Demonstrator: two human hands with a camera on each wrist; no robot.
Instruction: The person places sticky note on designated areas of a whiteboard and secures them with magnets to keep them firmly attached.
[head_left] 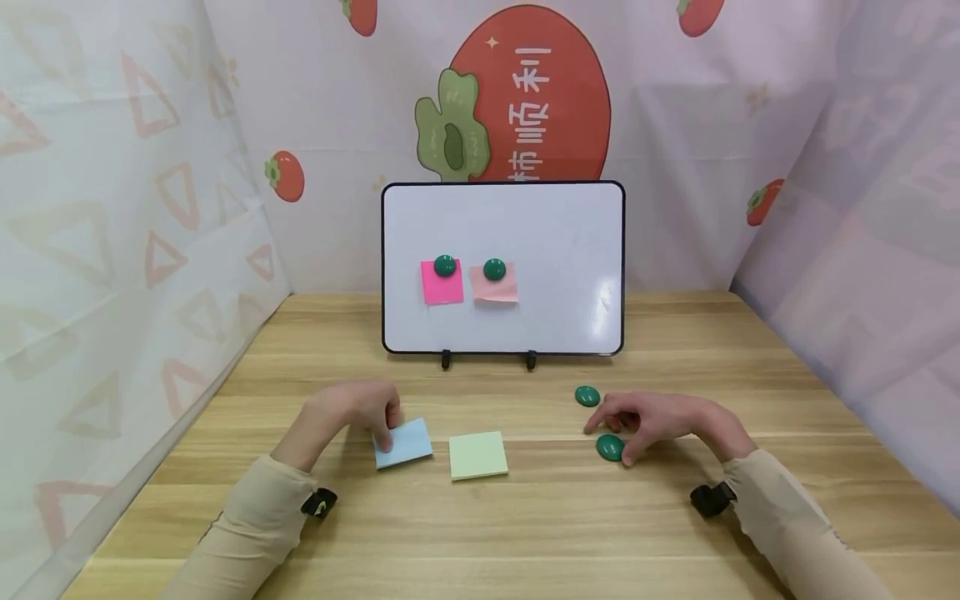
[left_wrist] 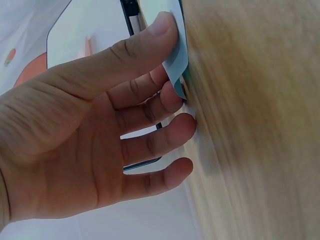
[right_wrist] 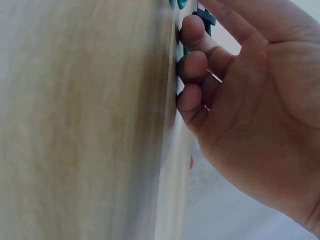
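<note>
In the head view, my left hand (head_left: 358, 408) pinches the left side of a light blue sticky note (head_left: 411, 442) at the table. The left wrist view shows the thumb on the face of the blue sheet (left_wrist: 177, 62), whose lower edge curls up by the fingertips. A pale green sticky note pad (head_left: 478, 456) lies just right of it. My right hand (head_left: 660, 421) rests on the table with bent, spread fingers. Its thumb tip is at the edge of a round green magnet (head_left: 610, 447), and the index finger stays apart from it. Another green magnet (head_left: 587, 396) lies behind that hand.
A whiteboard (head_left: 555, 242) stands on small black feet at the table's back. A hot pink note (head_left: 442, 290) and a pale pink note (head_left: 495, 292) hang there under green magnets. Fabric printed with persimmons (head_left: 285, 177) surrounds the wooden table (head_left: 480, 542).
</note>
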